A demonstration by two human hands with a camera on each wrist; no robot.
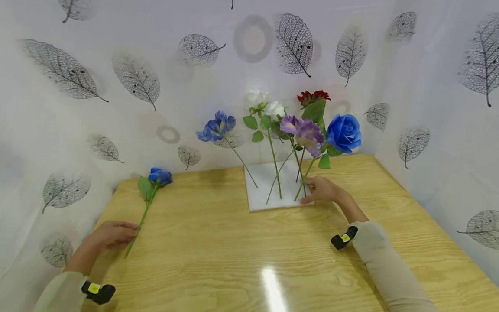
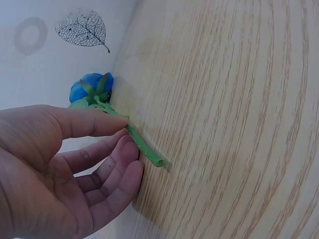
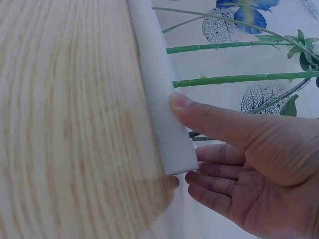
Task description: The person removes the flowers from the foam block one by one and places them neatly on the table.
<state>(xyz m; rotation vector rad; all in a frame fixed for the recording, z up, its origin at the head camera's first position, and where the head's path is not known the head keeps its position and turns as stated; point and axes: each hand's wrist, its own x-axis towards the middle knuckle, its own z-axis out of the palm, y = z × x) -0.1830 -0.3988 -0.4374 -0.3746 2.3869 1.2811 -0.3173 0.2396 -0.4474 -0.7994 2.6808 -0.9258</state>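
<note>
At the left side of the table, my left hand pinches the green stem of a blue rose between thumb and fingers. The stem's cut end points toward me, close over the wood. My right hand holds the right end of a white foam board, with the thumb at its front edge and the fingers around its side. Several artificial flowers stand in the foam: a blue iris leaning left, white roses, a purple iris, a red flower and a large blue rose.
The wooden table extends between the two hands and toward me. A pale curtain printed with leaves hangs right behind the foam and along both sides. The flower heads overlap the curtain in the head view.
</note>
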